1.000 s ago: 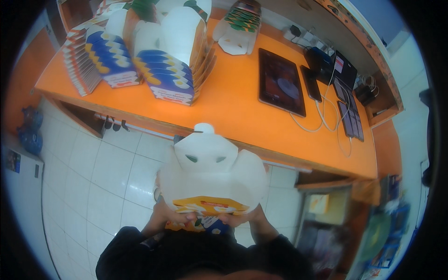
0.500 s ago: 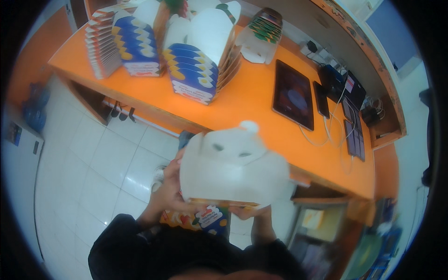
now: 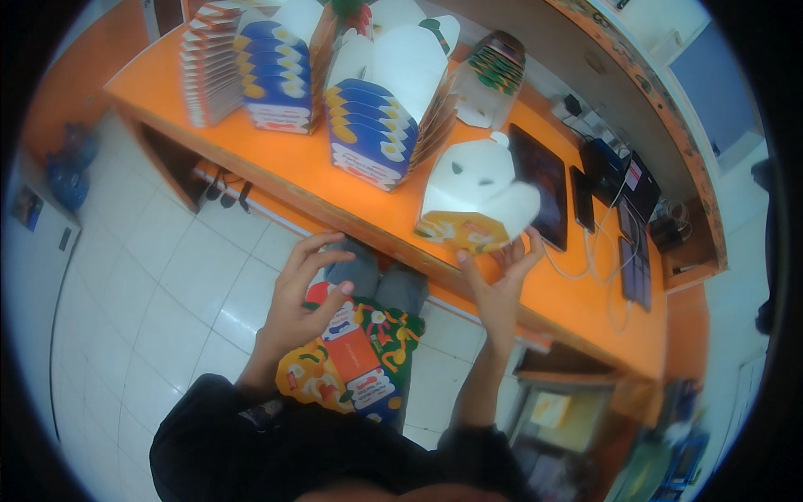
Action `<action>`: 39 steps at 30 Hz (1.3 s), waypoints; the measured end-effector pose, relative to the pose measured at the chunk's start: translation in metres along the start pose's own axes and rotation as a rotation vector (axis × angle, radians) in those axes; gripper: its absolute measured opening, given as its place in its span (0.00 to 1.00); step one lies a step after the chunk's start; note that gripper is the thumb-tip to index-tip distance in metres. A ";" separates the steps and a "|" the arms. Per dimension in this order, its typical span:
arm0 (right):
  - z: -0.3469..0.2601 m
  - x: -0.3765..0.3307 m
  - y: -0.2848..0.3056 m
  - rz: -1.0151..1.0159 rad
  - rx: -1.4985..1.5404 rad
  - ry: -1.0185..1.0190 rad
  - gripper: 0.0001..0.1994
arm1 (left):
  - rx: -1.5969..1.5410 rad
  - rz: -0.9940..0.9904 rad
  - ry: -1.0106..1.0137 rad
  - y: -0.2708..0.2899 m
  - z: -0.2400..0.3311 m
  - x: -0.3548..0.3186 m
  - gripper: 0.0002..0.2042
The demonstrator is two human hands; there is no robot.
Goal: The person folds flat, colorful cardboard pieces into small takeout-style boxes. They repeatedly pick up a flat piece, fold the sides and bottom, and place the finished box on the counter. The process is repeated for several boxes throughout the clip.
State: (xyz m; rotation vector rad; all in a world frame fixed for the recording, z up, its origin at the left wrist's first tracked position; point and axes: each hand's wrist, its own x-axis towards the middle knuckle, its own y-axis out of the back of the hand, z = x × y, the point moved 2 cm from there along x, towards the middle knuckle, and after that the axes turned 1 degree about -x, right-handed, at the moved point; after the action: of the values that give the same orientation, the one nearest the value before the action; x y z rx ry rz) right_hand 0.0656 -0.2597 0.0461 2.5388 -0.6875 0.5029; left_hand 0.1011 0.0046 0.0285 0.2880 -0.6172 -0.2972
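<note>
A folded paper food box (image 3: 473, 226), with a yellow printed side and raised white flaps, is at the table's front edge, beside the tablet. My right hand (image 3: 502, 289) grips its near lower side, thumb at the front and fingers round the right corner. My left hand (image 3: 297, 305) is empty, its fingers apart and curved, above my lap. Below it, flat unfolded cartons (image 3: 351, 360) printed in yellow, green, blue and red lie across my lap. Whether more than one carton lies there, I cannot tell.
Nested stacks of blue boxes (image 3: 368, 138) stand on the orange table (image 3: 192, 142), with a white-edged stack (image 3: 209, 75) at far left. A green-patterned stack (image 3: 493, 79) is behind. A tablet (image 3: 539, 184), phones (image 3: 636, 268) and white cables occupy the right side.
The white-flapped box has moved from in front of me, between both hands, up and right to the table. My left hand has let go; the cartons on my lap show more fully.
</note>
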 end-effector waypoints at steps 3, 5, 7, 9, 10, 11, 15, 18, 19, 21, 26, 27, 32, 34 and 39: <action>0.000 0.006 -0.005 -0.023 -0.011 0.007 0.41 | 0.006 -0.078 0.075 -0.004 -0.006 -0.007 0.14; 0.000 0.011 -0.011 -0.026 -0.012 0.010 0.40 | 0.005 -0.169 0.159 -0.006 -0.015 -0.013 0.15; -0.001 0.014 -0.015 -0.021 -0.036 0.004 0.38 | 0.093 -0.288 0.210 -0.009 -0.027 -0.020 0.17; -0.001 0.015 -0.020 -0.004 -0.086 -0.034 0.36 | 0.173 -0.400 0.250 -0.012 -0.041 -0.029 0.19; -0.002 0.015 -0.021 -0.013 -0.110 -0.021 0.36 | 0.209 -0.454 0.265 -0.014 -0.048 -0.033 0.20; -0.002 0.015 -0.023 -0.018 -0.135 -0.030 0.36 | 0.265 -0.526 0.305 -0.016 -0.055 -0.038 0.21; 0.000 0.016 -0.026 -0.026 -0.226 -0.021 0.36 | 0.486 -0.780 0.417 -0.028 -0.077 -0.056 0.27; 0.003 0.015 -0.026 0.004 -0.248 -0.034 0.36 | 0.544 -0.953 0.521 -0.031 -0.087 -0.065 0.32; 0.003 0.014 -0.027 -0.002 -0.235 -0.042 0.36 | 0.509 -0.942 0.532 -0.031 -0.088 -0.066 0.32; 0.002 0.012 -0.026 -0.003 -0.199 -0.054 0.35 | 0.490 -0.917 0.518 -0.030 -0.088 -0.065 0.32; -0.003 0.008 -0.023 0.031 -0.271 -0.035 0.35 | 0.269 -0.692 0.404 -0.025 -0.074 -0.048 0.23; -0.004 0.007 -0.022 0.031 -0.273 -0.030 0.35 | 0.226 -0.617 0.358 -0.022 -0.070 -0.041 0.21; -0.004 0.005 -0.018 0.063 -0.202 -0.026 0.36 | -0.117 -0.101 0.310 -0.008 -0.054 -0.011 0.14; -0.005 0.005 -0.016 0.072 -0.162 -0.023 0.36 | -0.165 0.092 0.320 -0.001 -0.051 -0.002 0.11; -0.004 0.003 -0.011 0.075 -0.117 -0.030 0.37 | -0.130 0.247 0.238 0.000 -0.046 0.006 0.09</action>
State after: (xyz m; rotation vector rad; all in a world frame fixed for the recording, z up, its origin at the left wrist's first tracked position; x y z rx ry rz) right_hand 0.0730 -0.2499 0.0468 2.4233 -0.8016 0.4370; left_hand 0.1333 0.0102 -0.0046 0.1177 -0.3908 -0.0629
